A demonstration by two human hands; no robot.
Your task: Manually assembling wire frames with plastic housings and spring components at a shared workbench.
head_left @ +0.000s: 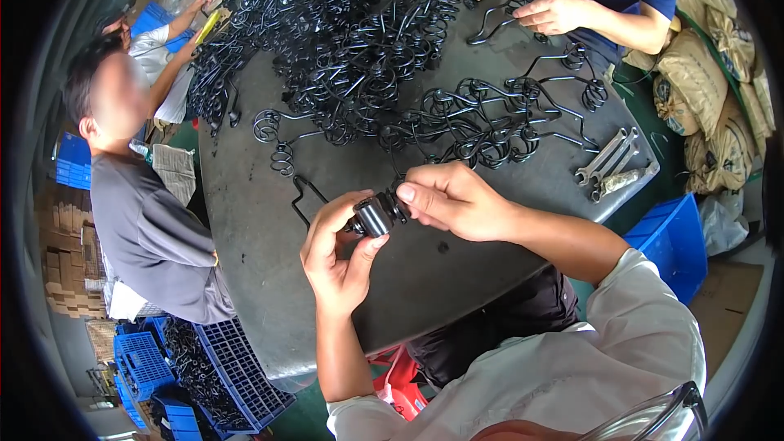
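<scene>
In front of me, over the near part of the dark table [261,294], my left hand [336,255] grips a shiny black cylindrical part [374,218] between thumb and fingers. Against the other end of that part, my right hand [453,200] pinches a dark coiled or ringed piece; its fingers partly hide it. A bent black rod [302,196] shows just beyond my left hand; whether it joins the held part I cannot tell. Past my hands lie several black coiled wire springs [482,126] with bent legs.
A large heap of black springs [343,33] covers the far table. Several wrenches [603,160] lie at the right edge, near a blue bin [674,249]. Across the table a co-worker [608,0] handles a similar part. Another person [155,220] stands left, above blue crates [237,371].
</scene>
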